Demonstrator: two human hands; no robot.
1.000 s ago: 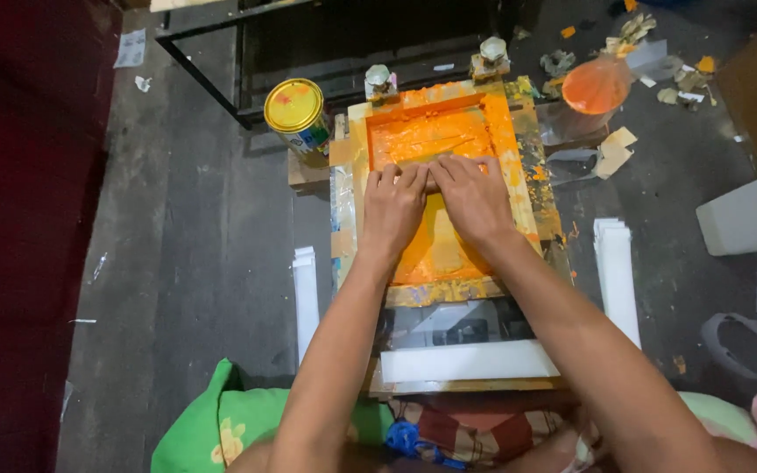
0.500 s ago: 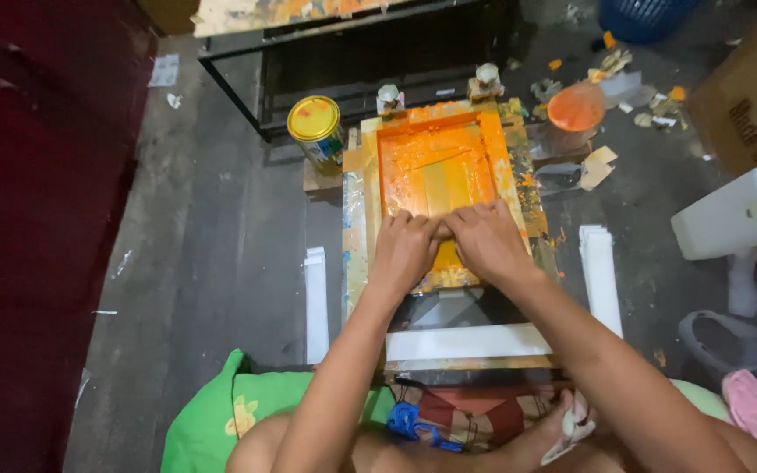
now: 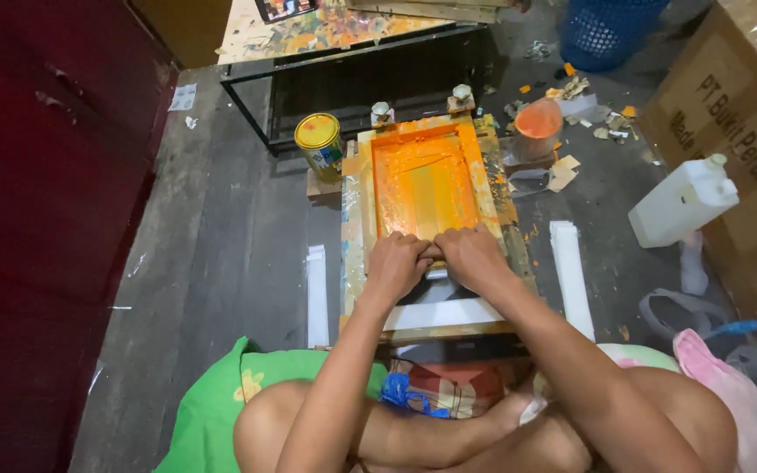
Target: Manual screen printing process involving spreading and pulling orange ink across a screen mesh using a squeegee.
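Observation:
A wooden screen-printing frame (image 3: pixel 357 219) smeared with orange ink lies flat on a low stand in front of me. Both hands grip a squeegee (image 3: pixel 435 251) at the near end of the orange screen. My left hand (image 3: pixel 394 263) closes over its left half and my right hand (image 3: pixel 475 257) over its right half, knuckles almost touching. The squeegee blade is mostly hidden under my fingers. Beyond the hands the mesh (image 3: pixel 427 184) shows streaked orange and yellow ink.
A yellow-lidded paint can (image 3: pixel 320 144) stands left of the frame's far corner. An orange-filled cup (image 3: pixel 538 123) sits right of it among paper scraps. A white plastic jug (image 3: pixel 681 201), a cardboard box (image 3: pixel 738 114), a blue basket (image 3: pixel 606 31) and a black metal table (image 3: pixel 370 66) surround the spot.
Both hands have pulled the squeegee toward me along the screen, from its middle to the near end. The camera view has shifted, showing more of the floor ahead.

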